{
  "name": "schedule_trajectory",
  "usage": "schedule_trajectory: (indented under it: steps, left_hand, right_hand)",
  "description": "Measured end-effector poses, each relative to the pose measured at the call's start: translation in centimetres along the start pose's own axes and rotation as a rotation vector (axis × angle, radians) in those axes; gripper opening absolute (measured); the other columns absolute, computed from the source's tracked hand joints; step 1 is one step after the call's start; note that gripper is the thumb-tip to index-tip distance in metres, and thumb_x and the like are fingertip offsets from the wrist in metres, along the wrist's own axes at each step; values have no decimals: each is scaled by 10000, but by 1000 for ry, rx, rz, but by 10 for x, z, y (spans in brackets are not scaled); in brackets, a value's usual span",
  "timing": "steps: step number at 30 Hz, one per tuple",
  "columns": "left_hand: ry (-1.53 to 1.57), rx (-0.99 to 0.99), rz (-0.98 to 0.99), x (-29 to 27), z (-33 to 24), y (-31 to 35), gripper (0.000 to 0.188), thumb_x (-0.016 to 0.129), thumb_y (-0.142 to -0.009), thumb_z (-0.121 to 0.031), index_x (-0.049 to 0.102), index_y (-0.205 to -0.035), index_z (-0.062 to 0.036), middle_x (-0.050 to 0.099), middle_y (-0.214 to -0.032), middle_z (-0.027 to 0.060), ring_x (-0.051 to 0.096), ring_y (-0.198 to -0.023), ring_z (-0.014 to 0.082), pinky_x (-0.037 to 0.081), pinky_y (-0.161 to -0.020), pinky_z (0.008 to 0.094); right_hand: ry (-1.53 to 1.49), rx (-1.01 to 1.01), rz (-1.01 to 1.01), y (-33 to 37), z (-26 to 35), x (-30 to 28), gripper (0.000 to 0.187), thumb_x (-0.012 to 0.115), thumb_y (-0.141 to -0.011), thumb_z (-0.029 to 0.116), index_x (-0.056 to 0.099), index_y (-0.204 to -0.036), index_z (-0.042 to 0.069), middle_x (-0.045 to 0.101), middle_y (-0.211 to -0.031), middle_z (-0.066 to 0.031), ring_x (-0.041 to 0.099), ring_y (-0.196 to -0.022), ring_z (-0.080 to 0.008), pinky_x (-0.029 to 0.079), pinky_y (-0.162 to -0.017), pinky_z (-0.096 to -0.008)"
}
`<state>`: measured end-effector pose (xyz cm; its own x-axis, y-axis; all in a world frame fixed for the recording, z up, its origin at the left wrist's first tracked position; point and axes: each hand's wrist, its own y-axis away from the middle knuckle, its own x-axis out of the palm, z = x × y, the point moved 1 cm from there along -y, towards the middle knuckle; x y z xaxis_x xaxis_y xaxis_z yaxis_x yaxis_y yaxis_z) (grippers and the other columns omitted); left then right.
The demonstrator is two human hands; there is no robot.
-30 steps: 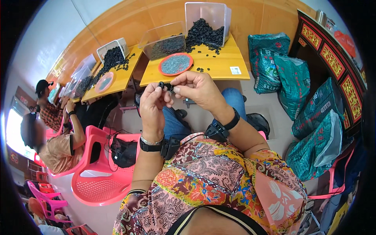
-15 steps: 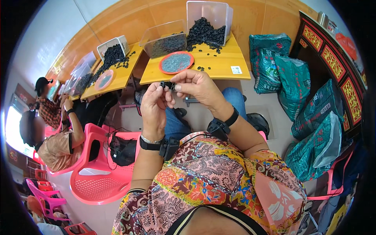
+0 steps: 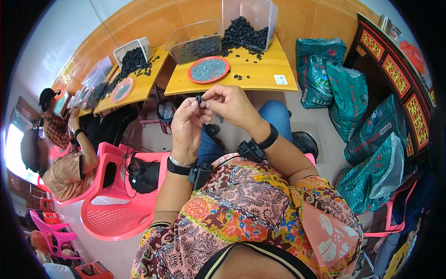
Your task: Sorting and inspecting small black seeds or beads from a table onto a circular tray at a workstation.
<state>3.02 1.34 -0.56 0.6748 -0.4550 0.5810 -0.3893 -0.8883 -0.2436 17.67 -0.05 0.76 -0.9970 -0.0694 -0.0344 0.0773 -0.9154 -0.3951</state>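
A small black plastic part [image 3: 199, 99] is pinched between the thumb and forefinger of my left hand [image 3: 186, 122], held up in front of the table's near edge. The fingertips of my right hand [image 3: 231, 106] are pressed together right against that part. Whatever those right fingers grip is too small and covered to make out. Just beyond both hands, an orange-red round tray [image 3: 190, 74] full of small grey metal pieces [image 3: 209, 69] rests on the yellow table [image 3: 269, 65].
Behind the tray stand a clear bin [image 3: 193, 44] and a tipped white bin [image 3: 272, 23] spilling black parts [image 3: 244, 35]. Green woven sacks [image 3: 346, 100] line the right side. A pink chair [image 3: 116, 223] stands at my left; two people sit beyond it at another table [image 3: 134, 86].
My right fingertips have come closer to my left ones. The black piece seen at the right fingers earlier is now mostly hidden where the hands meet.
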Motion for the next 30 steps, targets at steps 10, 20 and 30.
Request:
schedule_trajectory:
  steps: [10,20,30]
  left_hand:
    - [40,74,-77,-8,9,-2,154,473,-919,-127,543,-920,11,596,-838,87,582,-725,182,492,-654,281]
    - [162,25,-98,-8,18,-3,142,453,-916,-118,540,-867,-17,574,-818,59,567,-723,152,497,-668,286]
    - [50,29,-134,-19,32,-37,126,466,-895,-118,561,-861,-43,583,-806,39,568,-737,126,483,-644,261]
  right_hand:
    - [76,-41,-51,-1,-5,7,103,621,-808,18,639,-896,-31,662,-774,-41,608,-661,-56,478,-587,-188]
    - [791,-677,-230,8,4,14,104,652,-725,74,645,-829,71,593,-753,-69,601,-684,-236,486,-591,-308]
    - [775,-515,-360,-12,-17,5,76,618,-752,124,621,-737,50,589,-730,-90,596,-669,-286,487,-581,-347]
